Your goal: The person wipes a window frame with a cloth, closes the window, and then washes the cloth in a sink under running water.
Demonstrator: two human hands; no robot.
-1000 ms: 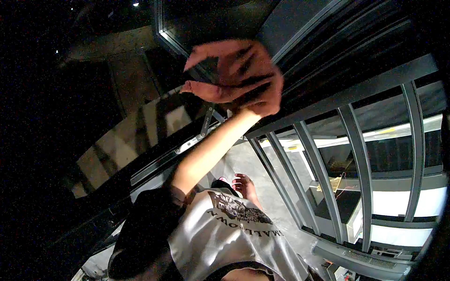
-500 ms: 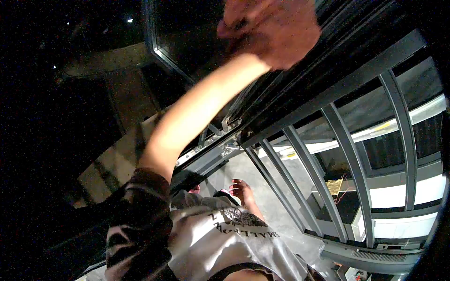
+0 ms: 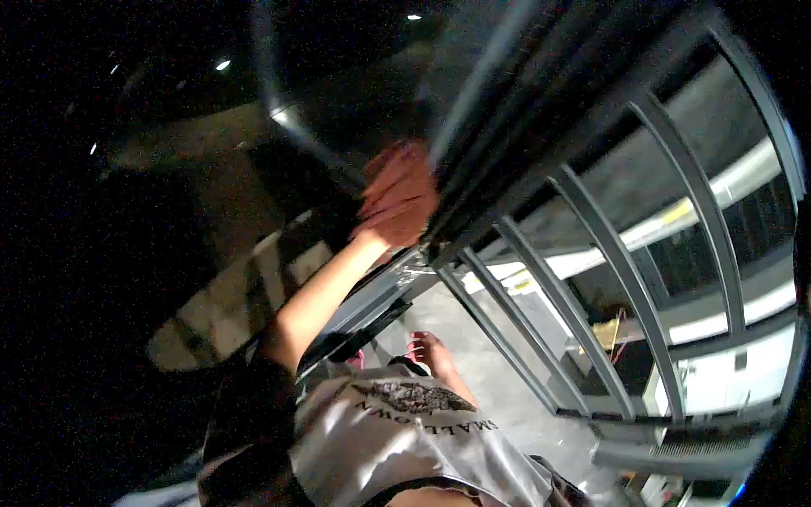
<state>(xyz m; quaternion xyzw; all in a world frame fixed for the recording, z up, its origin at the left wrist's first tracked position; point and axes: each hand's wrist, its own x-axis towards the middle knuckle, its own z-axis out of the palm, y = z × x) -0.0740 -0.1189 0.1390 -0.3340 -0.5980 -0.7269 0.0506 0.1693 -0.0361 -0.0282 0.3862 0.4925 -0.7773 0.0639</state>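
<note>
A reddish-brown cloth [image 3: 397, 194] is bunched over my left hand [image 3: 393, 224], which holds it and is mostly hidden beneath it. My left arm reaches forward, and the cloth is at a dark glass pane beside the black metal frame [image 3: 473, 160]; blur hides whether it touches. Low beside my shirt [image 3: 405, 439] hangs my right hand [image 3: 432, 353], its fingers apart and nothing seen in them.
A grille of grey metal bars [image 3: 621, 262] curves along the right side. Through it show white surfaces and a yellow item [image 3: 604, 334] with a red cord. Grey floor [image 3: 498, 363] lies below. Small lights [image 3: 223, 65] show in the dark upper left.
My left hand has come down and closer to me with the cloth, from the top of the view to its middle. The view has shifted slightly; my right hand still hangs low.
</note>
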